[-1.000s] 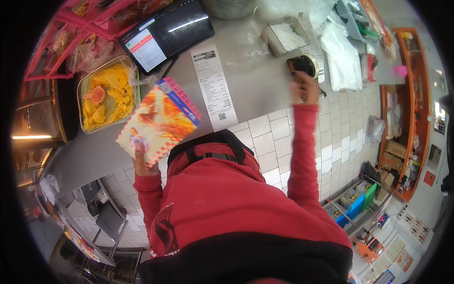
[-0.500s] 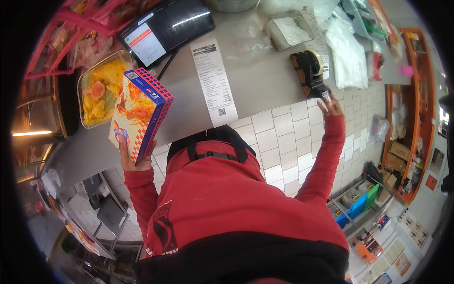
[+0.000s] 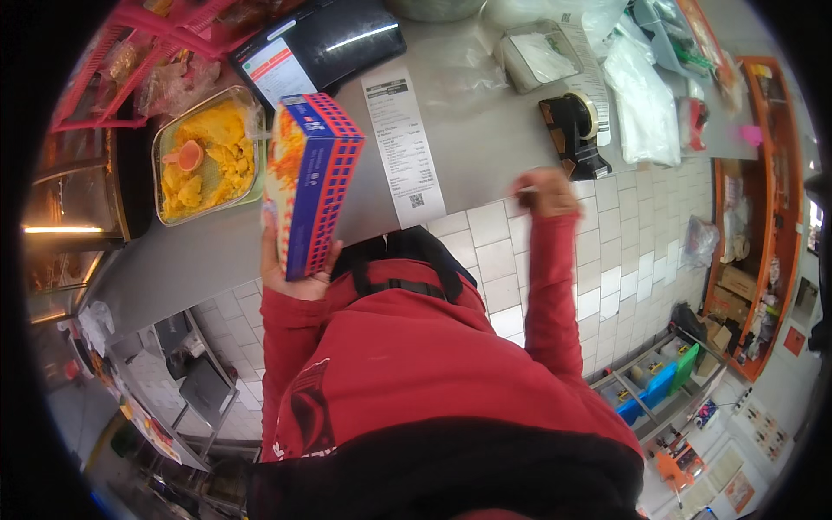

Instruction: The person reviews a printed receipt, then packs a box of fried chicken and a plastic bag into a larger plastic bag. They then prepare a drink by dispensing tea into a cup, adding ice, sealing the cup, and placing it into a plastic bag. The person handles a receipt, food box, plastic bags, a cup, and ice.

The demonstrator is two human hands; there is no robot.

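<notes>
My left hand [image 3: 295,269] grips the lower end of a blue and red checkered carton [image 3: 308,178] with orange print on its face, held upright on edge over the grey counter [image 3: 485,130]. My right hand [image 3: 542,192] is closed at the counter's front edge, just below a black tape dispenser [image 3: 572,130], and pinches a small pale strip of tape [image 3: 523,188] at its fingertips. A long white paper receipt [image 3: 403,147] lies flat on the counter between my two hands.
A metal tray of yellow food [image 3: 204,160] with an orange scoop [image 3: 185,156] sits left of the carton. Behind are a black tablet [image 3: 316,43], a clear lidded tub [image 3: 537,56], white plastic bags [image 3: 641,95] and a pink wire basket [image 3: 130,39]. White tiles face the counter front.
My right hand has come away from the tape dispenser and back to the counter edge. My left hand has turned the carton from face-up to standing on edge and lifted it.
</notes>
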